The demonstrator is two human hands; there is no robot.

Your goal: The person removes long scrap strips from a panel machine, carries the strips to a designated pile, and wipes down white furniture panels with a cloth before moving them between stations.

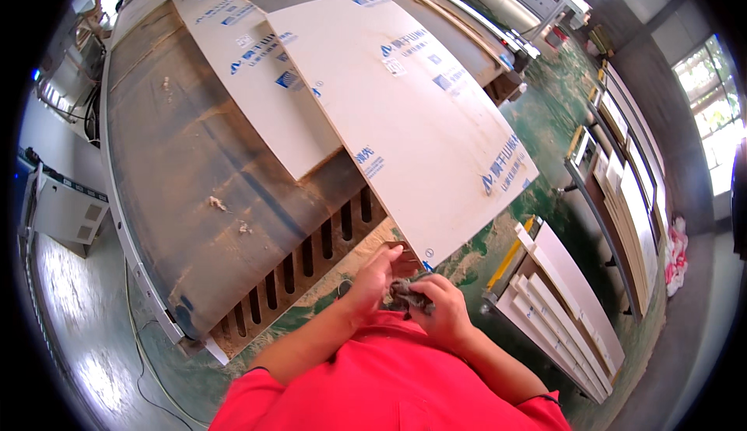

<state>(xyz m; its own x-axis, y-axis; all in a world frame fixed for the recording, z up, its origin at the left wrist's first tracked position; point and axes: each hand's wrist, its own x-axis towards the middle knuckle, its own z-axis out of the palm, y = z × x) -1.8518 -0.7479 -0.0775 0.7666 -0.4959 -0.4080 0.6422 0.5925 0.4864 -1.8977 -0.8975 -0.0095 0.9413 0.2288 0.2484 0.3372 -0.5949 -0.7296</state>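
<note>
My right hand is closed around a crumpled dark grey cloth, held low in front of my red shirt. Close beside it is my left hand, half cupped, its palm turned toward the cloth and its fingers bent but apart. Those fingers are by the near corner of a large white panel with blue printing; whether they touch it I cannot tell. The panel slants over the end of a wide machine bed and overlaps a second white panel under it.
The dusty brown belt fills the left, with a slotted metal end nearest me. At right, cut boards are on a low cart, and longer boards rest on a rack. Sawdust covers the green floor. A hose runs at left.
</note>
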